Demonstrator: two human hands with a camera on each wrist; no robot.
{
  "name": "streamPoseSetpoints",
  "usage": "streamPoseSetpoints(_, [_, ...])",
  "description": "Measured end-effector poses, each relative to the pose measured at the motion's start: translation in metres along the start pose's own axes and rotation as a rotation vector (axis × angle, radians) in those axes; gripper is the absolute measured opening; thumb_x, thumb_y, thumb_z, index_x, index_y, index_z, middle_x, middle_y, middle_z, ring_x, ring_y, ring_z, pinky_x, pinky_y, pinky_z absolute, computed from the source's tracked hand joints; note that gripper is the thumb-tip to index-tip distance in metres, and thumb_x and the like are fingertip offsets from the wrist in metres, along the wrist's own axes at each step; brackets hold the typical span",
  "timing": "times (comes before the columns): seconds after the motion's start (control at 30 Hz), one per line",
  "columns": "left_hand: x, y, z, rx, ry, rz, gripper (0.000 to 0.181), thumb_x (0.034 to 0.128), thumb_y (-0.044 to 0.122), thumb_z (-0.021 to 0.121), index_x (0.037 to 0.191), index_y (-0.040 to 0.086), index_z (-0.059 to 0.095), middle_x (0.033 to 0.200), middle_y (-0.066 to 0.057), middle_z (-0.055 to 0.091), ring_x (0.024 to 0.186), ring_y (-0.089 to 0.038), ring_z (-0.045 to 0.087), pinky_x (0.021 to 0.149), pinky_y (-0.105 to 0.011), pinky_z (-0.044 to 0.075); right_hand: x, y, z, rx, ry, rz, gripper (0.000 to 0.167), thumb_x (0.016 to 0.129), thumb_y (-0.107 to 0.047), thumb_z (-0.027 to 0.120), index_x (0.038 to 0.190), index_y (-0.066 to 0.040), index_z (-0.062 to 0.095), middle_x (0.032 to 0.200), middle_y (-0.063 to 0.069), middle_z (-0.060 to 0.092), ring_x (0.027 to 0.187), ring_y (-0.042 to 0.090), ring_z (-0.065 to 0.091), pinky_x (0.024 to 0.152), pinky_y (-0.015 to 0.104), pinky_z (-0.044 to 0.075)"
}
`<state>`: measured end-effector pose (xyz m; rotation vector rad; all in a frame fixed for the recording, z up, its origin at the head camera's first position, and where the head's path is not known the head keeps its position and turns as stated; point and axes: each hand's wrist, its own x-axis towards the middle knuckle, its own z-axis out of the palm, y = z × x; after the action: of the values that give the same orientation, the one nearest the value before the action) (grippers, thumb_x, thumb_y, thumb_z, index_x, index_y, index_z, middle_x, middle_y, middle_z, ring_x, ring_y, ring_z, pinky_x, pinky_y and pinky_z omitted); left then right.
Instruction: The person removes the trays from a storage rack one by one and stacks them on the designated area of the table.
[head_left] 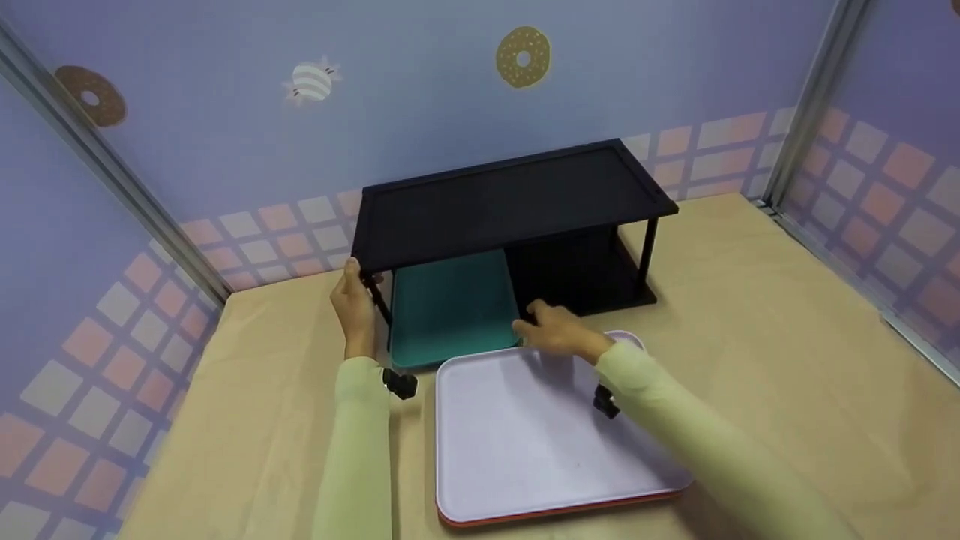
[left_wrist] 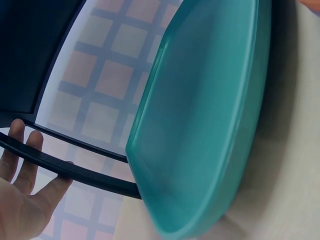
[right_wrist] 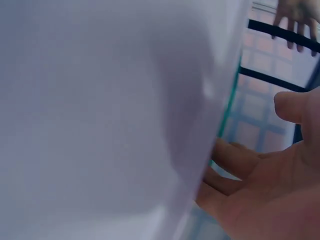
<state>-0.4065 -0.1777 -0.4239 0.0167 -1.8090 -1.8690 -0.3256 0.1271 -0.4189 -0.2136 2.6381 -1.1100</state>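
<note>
A two-level black shelf (head_left: 495, 202) stands against the back wall. On the left of its lower level is a teal tray (head_left: 450, 311), its front end sticking out past the shelf. My left hand (head_left: 354, 307) holds the front left post (left_wrist: 95, 176), fingers passing behind it. The right hand (head_left: 559, 328) is at the teal tray's front right corner, thumb apart and fingers at the tray's side. Below that hand lies a lavender tray (head_left: 547, 435), stacked on an orange-red tray (head_left: 562, 511). In the right wrist view, the lavender tray (right_wrist: 110, 110) hides some fingertips.
A beige cloth covers the table (head_left: 772, 360). Patterned wall panels (head_left: 420, 82) enclose it at the back and sides, with metal corner posts (head_left: 814, 97). The right half of the shelf's lower level (head_left: 577, 277) is dark.
</note>
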Motion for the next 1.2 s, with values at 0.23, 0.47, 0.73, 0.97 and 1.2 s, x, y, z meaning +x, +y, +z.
streamPoseSetpoints(0.23, [-0.001, -0.002, 0.002, -0.014, -0.001, -0.015, 0.058, 0.1064, 0.042, 0.047, 0.092, -0.011, 0.063, 0.095, -0.022, 0.066, 0.085, -0.021, 0.059, 0.08, -0.041, 0.046, 0.006, -0.007, 0.019, 0.071, -0.022, 0.052, 0.074, 0.106, -0.041, 0.05, 0.157, 0.006, 0.023, 0.161, 0.026, 0.033, 0.148, 0.038, 0.036, 0.12, 0.054, 0.029])
streamPoseSetpoints(0.47, [0.0, -0.003, -0.001, -0.025, 0.002, 0.002, 0.054, 0.1071, 0.036, 0.047, 0.09, -0.012, 0.066, 0.091, -0.026, 0.066, 0.073, -0.019, 0.055, 0.07, -0.037, 0.045, 0.003, -0.014, 0.016, 0.246, 0.023, 0.119, 0.073, 0.103, -0.037, 0.057, 0.157, 0.002, 0.027, 0.162, 0.023, 0.032, 0.149, 0.036, 0.034, 0.12, 0.053, 0.029])
streamPoseSetpoints(0.73, [0.0, 0.001, -0.005, -0.067, 0.006, 0.016, 0.051, 0.106, 0.033, 0.048, 0.082, -0.009, 0.065, 0.084, -0.022, 0.066, 0.062, -0.021, 0.052, 0.053, -0.027, 0.038, 0.008, -0.032, 0.024, 0.863, 0.141, 0.145, 0.07, 0.098, -0.014, 0.063, 0.153, 0.011, 0.027, 0.117, 0.016, 0.061, 0.111, 0.021, 0.061, 0.112, 0.046, 0.042])
streamPoseSetpoints(0.97, [0.001, 0.0, -0.002, -0.101, -0.005, -0.023, 0.054, 0.1064, 0.037, 0.048, 0.087, -0.012, 0.061, 0.075, -0.007, 0.063, 0.056, -0.019, 0.045, 0.048, -0.026, 0.035, 0.017, -0.06, 0.058, 1.582, 0.336, 0.16, 0.055, 0.094, 0.01, 0.057, 0.145, 0.011, 0.036, 0.14, 0.016, 0.045, 0.124, 0.018, 0.049, 0.116, 0.036, 0.038])
streamPoseSetpoints(1.2, [0.001, -0.001, 0.002, -0.068, 0.015, -0.026, 0.058, 0.1057, 0.04, 0.048, 0.092, -0.015, 0.06, 0.087, -0.021, 0.064, 0.068, -0.026, 0.052, 0.053, -0.031, 0.039, 0.028, -0.075, 0.08, 1.773, 0.329, 0.097, 0.077, 0.099, 0.01, 0.05, 0.162, -0.015, 0.013, 0.16, 0.023, 0.029, 0.149, 0.036, 0.034, 0.118, 0.053, 0.032])
